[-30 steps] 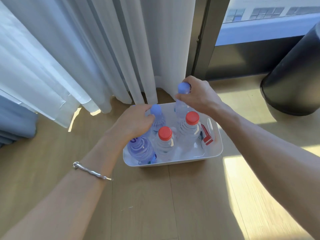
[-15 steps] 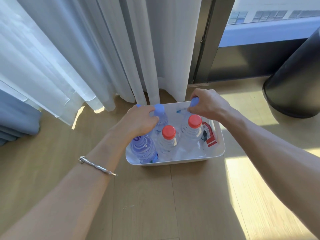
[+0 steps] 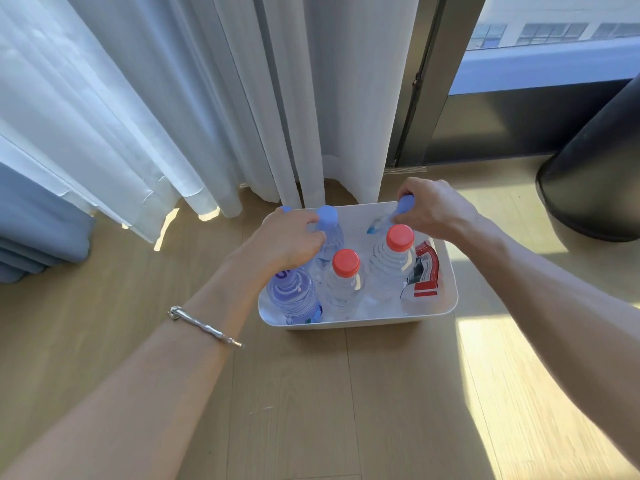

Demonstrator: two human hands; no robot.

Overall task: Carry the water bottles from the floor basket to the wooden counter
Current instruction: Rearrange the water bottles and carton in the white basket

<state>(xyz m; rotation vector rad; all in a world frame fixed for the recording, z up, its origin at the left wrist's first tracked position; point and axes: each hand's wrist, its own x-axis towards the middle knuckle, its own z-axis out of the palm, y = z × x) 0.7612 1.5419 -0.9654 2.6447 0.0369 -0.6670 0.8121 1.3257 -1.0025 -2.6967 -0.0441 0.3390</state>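
A white basket stands on the wooden floor with several clear water bottles in it. Two red-capped bottles stand upright at the front middle and right. My left hand curls over the basket's left side, thumb against the neck of a blue-capped bottle. A second blue cap peeks out behind its fingers, and a bluish bottle stands below the hand. My right hand grips the cap of a tilted blue-capped bottle at the back right.
A red-and-white packet lies against the basket's right wall. White curtains hang just behind the basket. A black round bin stands to the right by the window. Blue folded fabric is at the far left.
My right hand has come down with its blue-capped bottle, which now leans inside the basket. My left hand stays on the bottles at the left.
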